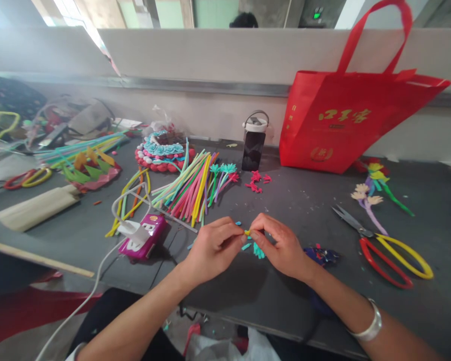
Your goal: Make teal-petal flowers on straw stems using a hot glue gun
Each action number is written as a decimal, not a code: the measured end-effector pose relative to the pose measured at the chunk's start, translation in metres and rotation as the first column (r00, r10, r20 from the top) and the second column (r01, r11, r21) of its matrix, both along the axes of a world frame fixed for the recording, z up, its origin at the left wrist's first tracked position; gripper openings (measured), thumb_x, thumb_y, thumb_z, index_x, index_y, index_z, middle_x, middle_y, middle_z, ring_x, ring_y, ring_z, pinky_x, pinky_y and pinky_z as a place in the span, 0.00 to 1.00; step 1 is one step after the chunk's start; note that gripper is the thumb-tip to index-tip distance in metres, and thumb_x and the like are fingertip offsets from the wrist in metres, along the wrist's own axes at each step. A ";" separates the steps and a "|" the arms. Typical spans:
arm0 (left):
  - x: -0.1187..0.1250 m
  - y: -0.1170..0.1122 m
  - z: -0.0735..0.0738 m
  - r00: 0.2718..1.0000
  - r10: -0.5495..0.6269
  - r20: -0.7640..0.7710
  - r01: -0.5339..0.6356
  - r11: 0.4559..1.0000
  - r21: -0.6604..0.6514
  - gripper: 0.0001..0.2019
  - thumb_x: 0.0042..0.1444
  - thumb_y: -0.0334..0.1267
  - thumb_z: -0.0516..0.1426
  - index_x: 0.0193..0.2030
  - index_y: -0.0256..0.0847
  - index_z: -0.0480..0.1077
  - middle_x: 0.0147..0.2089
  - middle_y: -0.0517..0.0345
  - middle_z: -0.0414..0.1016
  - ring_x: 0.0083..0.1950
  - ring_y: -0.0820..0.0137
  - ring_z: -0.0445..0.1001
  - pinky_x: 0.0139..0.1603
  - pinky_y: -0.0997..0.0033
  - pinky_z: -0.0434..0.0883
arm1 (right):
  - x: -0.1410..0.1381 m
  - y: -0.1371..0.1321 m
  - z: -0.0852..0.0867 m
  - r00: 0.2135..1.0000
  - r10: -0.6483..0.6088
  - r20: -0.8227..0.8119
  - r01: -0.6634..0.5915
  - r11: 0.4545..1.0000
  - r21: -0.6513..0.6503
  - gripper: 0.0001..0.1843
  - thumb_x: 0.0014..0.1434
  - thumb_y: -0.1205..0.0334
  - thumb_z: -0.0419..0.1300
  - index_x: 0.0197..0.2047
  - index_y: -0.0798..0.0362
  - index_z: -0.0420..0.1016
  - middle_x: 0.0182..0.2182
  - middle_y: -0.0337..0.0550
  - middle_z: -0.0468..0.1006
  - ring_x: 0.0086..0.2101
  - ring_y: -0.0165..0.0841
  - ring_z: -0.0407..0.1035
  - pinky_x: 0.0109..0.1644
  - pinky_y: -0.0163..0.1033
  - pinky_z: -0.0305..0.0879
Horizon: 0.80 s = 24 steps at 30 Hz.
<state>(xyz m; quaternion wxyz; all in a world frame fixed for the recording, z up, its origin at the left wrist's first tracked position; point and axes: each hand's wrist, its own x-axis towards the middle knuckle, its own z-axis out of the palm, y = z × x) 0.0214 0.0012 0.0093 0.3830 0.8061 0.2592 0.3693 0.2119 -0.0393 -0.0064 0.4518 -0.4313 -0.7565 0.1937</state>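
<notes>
My left hand (218, 246) and my right hand (278, 244) meet over the dark table near its front edge. Between their pinched fingertips is a short yellow pipe cleaner piece (247, 232), mostly hidden by the fingers. Just below it lie small turquoise pipe cleaner pieces (245, 246), and a turquoise pipe cleaner flower (259, 251) sits beside my right fingers. Beyond my hands rests a bundle of coloured pipe cleaners (190, 188), with turquoise flower heads (223, 169) at its right end. Several red pieces (254, 181) are scattered to the right of it.
Scissors (379, 245) with red and yellow handles lie at right, points angled away. A red bag (323, 120) and a phone (251, 150) leaning on a bottle (256, 123) stand at the back. A purple power strip (150, 235) with a white cable is at left.
</notes>
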 end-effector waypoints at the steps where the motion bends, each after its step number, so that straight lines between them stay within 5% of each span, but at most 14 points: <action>1: 0.000 0.000 0.002 0.999 0.007 0.039 -0.001 0.987 -0.161 0.06 0.58 0.34 0.59 0.31 0.37 0.75 0.28 0.58 0.67 0.29 0.75 0.66 0.30 0.75 0.62 | 0.001 0.000 0.000 1.000 0.019 -0.001 -0.019 1.000 0.017 0.08 0.68 0.66 0.52 0.34 0.51 0.66 0.30 0.38 0.69 0.32 0.30 0.65 0.39 0.36 0.61; 3: 0.001 0.002 0.003 0.992 0.010 0.128 0.062 0.836 -0.545 0.06 0.54 0.35 0.61 0.28 0.36 0.74 0.25 0.61 0.66 0.22 0.79 0.61 0.23 0.77 0.58 | 0.001 0.000 -0.001 0.998 0.054 0.010 -0.054 0.997 0.049 0.07 0.67 0.67 0.52 0.36 0.51 0.66 0.31 0.39 0.69 0.33 0.31 0.65 0.39 0.37 0.62; 5: 0.001 0.006 0.000 0.973 0.002 0.231 0.196 0.526 -0.828 0.04 0.50 0.32 0.61 0.27 0.35 0.73 0.21 0.63 0.66 0.16 0.83 0.52 0.17 0.79 0.49 | 0.002 -0.001 -0.002 0.995 0.088 0.049 -0.092 0.992 0.089 0.06 0.67 0.68 0.52 0.38 0.51 0.67 0.32 0.40 0.70 0.34 0.32 0.65 0.40 0.38 0.62; 7: 0.001 0.010 -0.005 0.948 -0.014 0.319 0.312 0.264 -0.913 0.02 0.47 0.29 0.60 0.26 0.34 0.73 0.20 0.61 0.68 0.14 0.85 0.46 0.15 0.80 0.45 | 0.002 -0.002 -0.002 0.988 0.109 0.106 -0.124 0.982 0.145 0.05 0.66 0.69 0.53 0.39 0.51 0.67 0.32 0.42 0.71 0.34 0.33 0.64 0.40 0.40 0.62; 9: 0.002 0.012 -0.010 0.927 -0.023 0.375 0.375 0.115 -0.920 0.02 0.45 0.28 0.59 0.25 0.33 0.73 0.20 0.58 0.70 0.13 0.86 0.44 0.14 0.80 0.43 | 0.003 -0.003 -0.003 0.982 0.107 0.153 -0.139 0.967 0.212 0.05 0.66 0.70 0.53 0.41 0.51 0.67 0.33 0.43 0.71 0.34 0.34 0.63 0.40 0.42 0.63; 11: 0.003 0.012 -0.012 0.909 -0.033 0.415 0.416 0.050 -0.908 0.02 0.46 0.28 0.59 0.26 0.33 0.73 0.21 0.58 0.70 0.12 0.87 0.44 0.13 0.81 0.43 | 0.004 -0.002 -0.003 0.982 0.096 0.162 -0.134 0.960 0.244 0.05 0.65 0.70 0.54 0.42 0.51 0.67 0.33 0.44 0.71 0.34 0.35 0.64 0.40 0.42 0.63; 14: 0.003 0.011 -0.008 0.908 -0.038 0.417 0.419 0.107 -0.902 0.03 0.52 0.31 0.60 0.29 0.33 0.72 0.25 0.60 0.70 0.13 0.87 0.47 0.14 0.82 0.47 | 0.005 -0.001 -0.003 0.993 0.063 0.102 -0.084 0.974 0.210 0.05 0.66 0.70 0.53 0.41 0.51 0.67 0.33 0.42 0.71 0.34 0.34 0.64 0.40 0.41 0.64; 18: -0.002 0.010 0.005 0.969 -0.040 0.242 0.230 0.488 -0.842 0.08 0.55 0.38 0.61 0.32 0.35 0.73 0.27 0.61 0.69 0.18 0.82 0.61 0.19 0.80 0.58 | 0.004 0.000 -0.002 0.999 0.025 0.042 -0.031 0.990 0.138 0.06 0.67 0.68 0.53 0.37 0.50 0.67 0.32 0.40 0.70 0.34 0.32 0.65 0.39 0.39 0.63; 20: -0.004 0.009 0.011 0.986 -0.065 0.151 0.159 0.623 -0.766 0.09 0.55 0.40 0.62 0.34 0.34 0.74 0.28 0.61 0.69 0.20 0.80 0.65 0.22 0.79 0.60 | 0.003 0.000 -0.002 0.999 0.015 0.040 -0.019 0.992 0.122 0.06 0.67 0.68 0.53 0.37 0.50 0.66 0.32 0.40 0.70 0.34 0.32 0.65 0.39 0.38 0.62; 22: -0.004 0.008 0.015 0.993 -0.072 0.096 0.119 0.673 -0.730 0.10 0.55 0.41 0.61 0.32 0.34 0.73 0.27 0.61 0.70 0.20 0.80 0.65 0.22 0.78 0.60 | 0.003 -0.001 -0.002 0.999 0.018 0.048 -0.023 0.993 0.118 0.06 0.67 0.68 0.53 0.37 0.50 0.67 0.32 0.40 0.71 0.34 0.31 0.65 0.39 0.38 0.62; 24: -0.004 0.007 0.015 0.994 -0.068 0.084 0.108 0.665 -0.739 0.11 0.55 0.42 0.61 0.30 0.34 0.73 0.27 0.61 0.70 0.19 0.80 0.65 0.21 0.78 0.60 | 0.003 -0.001 -0.002 0.997 0.031 0.064 -0.039 0.993 0.115 0.06 0.67 0.67 0.53 0.37 0.50 0.67 0.32 0.40 0.71 0.34 0.32 0.65 0.39 0.38 0.62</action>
